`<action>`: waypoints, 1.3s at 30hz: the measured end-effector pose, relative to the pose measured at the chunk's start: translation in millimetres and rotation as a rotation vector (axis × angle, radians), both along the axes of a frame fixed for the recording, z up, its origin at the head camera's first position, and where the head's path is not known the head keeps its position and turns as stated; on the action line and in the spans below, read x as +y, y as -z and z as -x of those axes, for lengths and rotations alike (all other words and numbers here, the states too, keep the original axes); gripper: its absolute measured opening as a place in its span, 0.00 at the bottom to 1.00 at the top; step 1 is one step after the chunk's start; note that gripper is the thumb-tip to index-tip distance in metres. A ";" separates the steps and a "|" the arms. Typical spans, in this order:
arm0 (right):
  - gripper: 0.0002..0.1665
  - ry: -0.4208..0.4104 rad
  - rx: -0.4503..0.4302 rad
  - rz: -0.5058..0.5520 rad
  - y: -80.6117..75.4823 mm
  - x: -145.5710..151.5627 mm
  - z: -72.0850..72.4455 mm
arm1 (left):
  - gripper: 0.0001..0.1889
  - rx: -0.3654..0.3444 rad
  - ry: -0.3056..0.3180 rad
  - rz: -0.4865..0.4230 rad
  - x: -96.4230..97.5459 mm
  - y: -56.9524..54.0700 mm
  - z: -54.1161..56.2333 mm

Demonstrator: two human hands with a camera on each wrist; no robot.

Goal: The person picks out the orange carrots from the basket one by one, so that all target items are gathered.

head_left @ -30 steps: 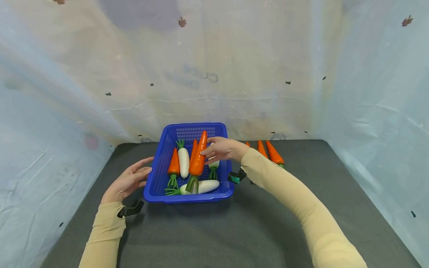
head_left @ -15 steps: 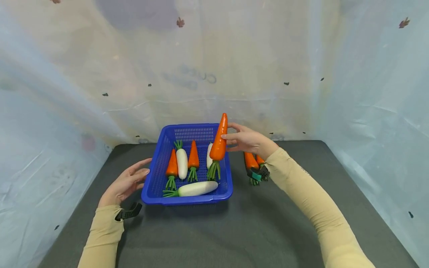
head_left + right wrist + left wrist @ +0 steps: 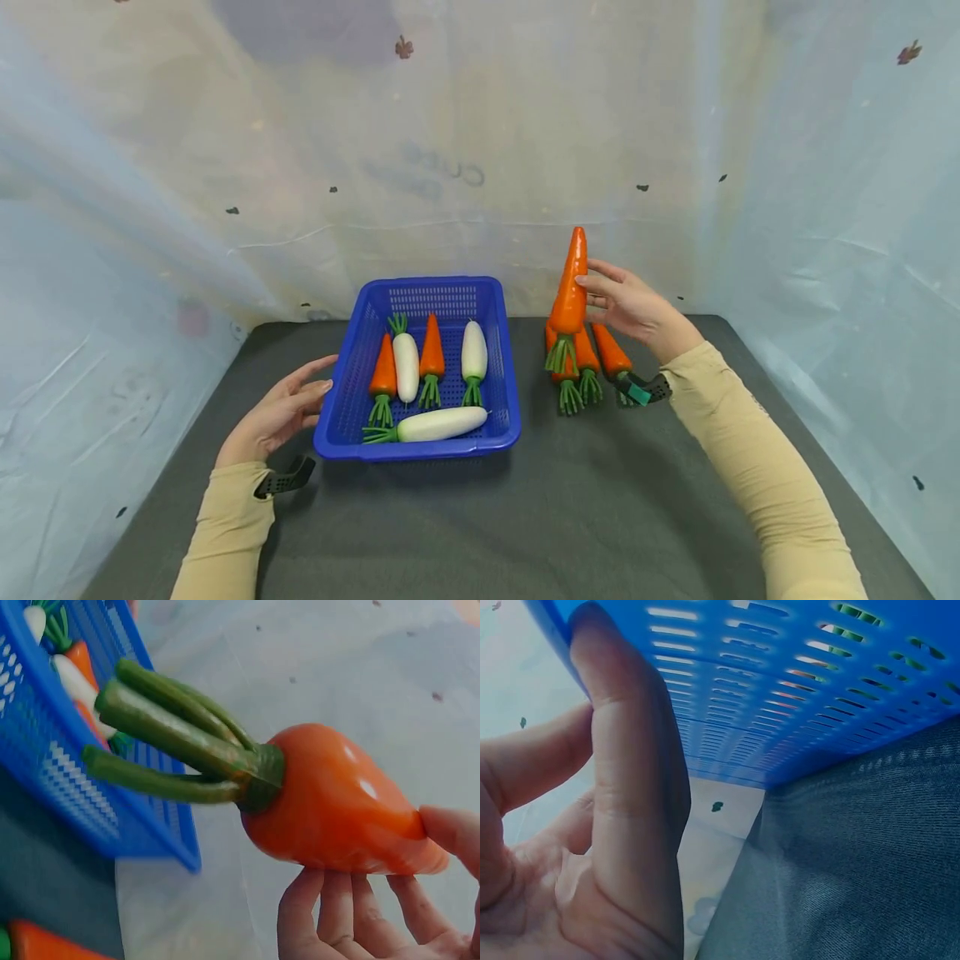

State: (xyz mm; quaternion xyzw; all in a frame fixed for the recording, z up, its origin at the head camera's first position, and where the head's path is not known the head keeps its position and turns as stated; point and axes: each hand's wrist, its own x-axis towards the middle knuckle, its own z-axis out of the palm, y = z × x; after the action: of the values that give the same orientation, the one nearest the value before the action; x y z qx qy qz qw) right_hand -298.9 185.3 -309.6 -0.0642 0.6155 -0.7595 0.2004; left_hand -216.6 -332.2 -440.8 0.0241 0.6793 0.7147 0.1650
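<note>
My right hand (image 3: 630, 304) pinches a large orange carrot (image 3: 572, 287) between thumb and fingers. The carrot is held in the air, tip up and green stalks down, above several carrots (image 3: 587, 358) lying on the dark table. In the right wrist view its stalks (image 3: 176, 750) point toward the blue basket (image 3: 112, 802). My left hand (image 3: 281, 412) touches the left side of the basket (image 3: 416, 450) with fairly straight fingers; the left wrist view shows them against the slotted wall (image 3: 727, 690). Inside the basket lie two carrots (image 3: 432, 350) and three white radishes (image 3: 442, 425).
The dark table (image 3: 525, 517) carries the basket left of centre and the loose carrots to its right. Pale plastic sheeting (image 3: 480, 167) rises behind the table and along both sides.
My right hand has lifted the large carrot out over the basket's right rim and carried it right, above the loose carrots. The left hand has stayed at the basket's left side.
</note>
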 end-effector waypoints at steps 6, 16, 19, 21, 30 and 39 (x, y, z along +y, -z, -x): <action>0.41 0.053 0.010 -0.006 5.6 37.5 2.4 | 0.32 0.007 0.011 -0.003 0.8 -1.7 0.4; 0.44 0.104 0.016 -0.155 40.7 90.0 7.4 | 0.33 0.001 -0.006 0.056 0.1 -0.4 -1.3; 0.46 0.121 -0.009 -0.198 50.3 103.9 12.4 | 0.34 -0.002 -0.002 0.054 0.7 0.1 -1.9; 0.47 0.123 -0.021 -0.226 54.0 110.9 16.1 | 0.34 0.002 -0.001 0.045 0.6 -0.1 -1.7; 0.44 0.067 -0.018 -0.475 78.2 136.8 29.2 | 0.32 0.014 0.015 0.032 1.3 -2.5 -0.6; 0.41 0.019 -0.046 -0.622 111.1 142.3 44.2 | 0.31 0.020 0.040 0.023 0.3 -1.7 -0.9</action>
State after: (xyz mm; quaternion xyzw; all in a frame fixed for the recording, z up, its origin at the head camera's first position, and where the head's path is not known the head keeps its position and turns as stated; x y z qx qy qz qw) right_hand -343.2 327.6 -420.7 0.0233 0.8142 -0.5380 0.2172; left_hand -215.7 -331.9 -439.1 0.0428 0.6885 0.7031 0.1727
